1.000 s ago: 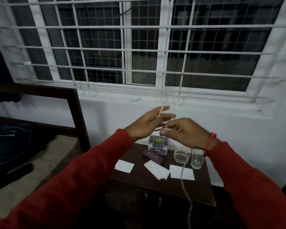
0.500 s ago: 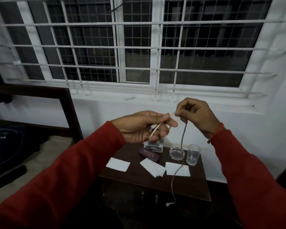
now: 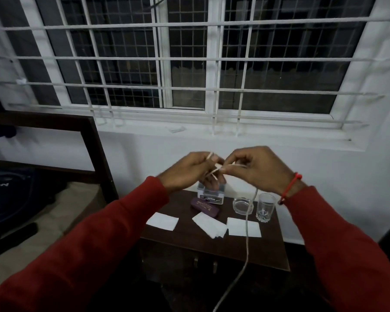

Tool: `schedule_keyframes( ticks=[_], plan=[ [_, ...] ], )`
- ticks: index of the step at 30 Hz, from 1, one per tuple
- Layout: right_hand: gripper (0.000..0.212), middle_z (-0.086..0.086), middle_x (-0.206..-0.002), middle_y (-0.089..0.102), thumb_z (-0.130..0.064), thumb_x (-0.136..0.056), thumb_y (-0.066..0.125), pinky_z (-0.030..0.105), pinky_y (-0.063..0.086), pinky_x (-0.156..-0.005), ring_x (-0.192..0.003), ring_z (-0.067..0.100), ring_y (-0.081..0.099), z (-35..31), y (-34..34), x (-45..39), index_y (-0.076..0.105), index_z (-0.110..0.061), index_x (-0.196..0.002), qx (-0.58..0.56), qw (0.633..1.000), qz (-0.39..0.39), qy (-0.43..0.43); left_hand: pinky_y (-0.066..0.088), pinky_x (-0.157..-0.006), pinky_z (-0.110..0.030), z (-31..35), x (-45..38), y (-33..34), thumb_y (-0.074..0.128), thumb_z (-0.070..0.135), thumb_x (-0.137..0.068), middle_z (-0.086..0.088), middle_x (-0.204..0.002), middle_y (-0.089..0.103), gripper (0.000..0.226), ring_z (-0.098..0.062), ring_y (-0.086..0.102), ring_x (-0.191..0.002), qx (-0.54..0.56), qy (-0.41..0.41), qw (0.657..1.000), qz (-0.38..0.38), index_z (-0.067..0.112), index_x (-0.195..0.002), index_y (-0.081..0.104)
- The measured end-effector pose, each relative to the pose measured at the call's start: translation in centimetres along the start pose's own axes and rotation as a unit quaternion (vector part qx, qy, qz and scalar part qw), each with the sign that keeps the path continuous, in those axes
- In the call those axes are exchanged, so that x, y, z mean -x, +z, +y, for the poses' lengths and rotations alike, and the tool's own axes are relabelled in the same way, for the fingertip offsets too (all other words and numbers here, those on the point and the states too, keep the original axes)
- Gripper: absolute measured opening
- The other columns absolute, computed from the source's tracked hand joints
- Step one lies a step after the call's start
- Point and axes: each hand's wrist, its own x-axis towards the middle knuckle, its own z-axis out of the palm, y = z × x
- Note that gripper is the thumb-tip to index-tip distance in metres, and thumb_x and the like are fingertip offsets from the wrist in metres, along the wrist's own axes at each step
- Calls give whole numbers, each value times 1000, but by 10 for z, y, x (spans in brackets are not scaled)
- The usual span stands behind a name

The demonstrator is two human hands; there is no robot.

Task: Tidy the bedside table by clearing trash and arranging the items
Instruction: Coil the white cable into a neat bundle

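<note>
Currently coiling cable (image 3: 247,224) mid-frame: left hand (image 3: 185,171) fingers wrapped by loops as spool, right hand (image 3: 254,168) pinching strand to feed; tail dangling over table (image 3: 245,248).

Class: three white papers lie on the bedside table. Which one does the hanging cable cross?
The rightmost paper, below the ashtray: the cable runs down across it; the other two lie clear.
</note>
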Motion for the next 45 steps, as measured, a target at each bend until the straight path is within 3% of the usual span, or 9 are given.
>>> schedule_keyframes(
  ticks=[5,11,16,21,27,31,36,40,45],
  plan=[
    [14,5,-75,71,-24,-73,83,38,55,-70,-70,23,65,8,-22,-8,74,-15,-79,-48,999,2,-24,45,-44,-17,17,12,17,29,44,-107,-5,-59,62,56,-10,56,-43,189,-122,965,-133,5,-100,69],
    [30,7,-62,51,-9,-96,55,27,41,-45,-50,19,42,19,14,4,74,-31,-86,-285,956,65,33,52,-52,-18,43,15,20,39,30,-105,-1,-67,67,37,-9,62,-52,394,-2,916,-80,8,-106,68],
    [21,-9,-55,53,-24,-101,50,27,45,-43,-39,16,48,6,43,24,67,-27,-113,-223,965,-115,77,53,-102,-33,29,-4,13,38,18,-108,-12,-126,71,35,-21,68,-116,143,139,973,117,0,-133,55],
    [16,-20,-55,63,-26,-92,65,10,39,-53,-45,-2,55,-2,20,23,75,-16,-100,-74,996,-44,12,49,-78,-15,-1,0,9,42,30,-107,8,-88,72,29,1,68,-81,-208,139,959,135,15,-110,67],
    [17,-1,-67,69,-31,-73,82,21,48,-61,-59,4,56,11,-19,9,74,-17,-77,-31,999,26,10,44,-60,-28,3,11,33,35,45,-106,-1,-55,44,51,-17,48,-53,124,-43,989,-65,10,-100,72],
    [8,25,-68,53,-19,-84,74,24,34,-48,-54,12,38,29,-16,6,75,-12,-84,-192,977,84,41,37,-56,-23,18,11,36,41,36,-106,4,-65,40,30,-8,37,-51,290,-28,955,-62,15,-91,56],
    [21,-11,-52,49,-24,-100,51,18,32,-46,-41,0,39,36,34,15,72,-25,-102,-186,977,26,98,42,-57,-22,25,-4,35,40,27,-107,7,-61,43,23,-6,43,-51,441,24,894,79,11,-106,57],
    [26,0,-70,63,-24,-100,53,10,39,-51,-49,-1,54,18,62,35,61,-15,-123,-55,994,-90,24,50,-75,-24,-1,-16,21,38,20,-109,1,-78,55,22,-9,58,-70,155,115,955,225,13,-121,54],
    [16,0,-66,70,-32,-89,68,30,50,-65,-60,9,60,14,32,26,75,-19,-85,12,1000,-25,0,53,-79,-33,-27,1,34,33,38,-108,0,-95,65,38,-16,67,-87,-169,94,978,72,10,-101,57]
  ],
)
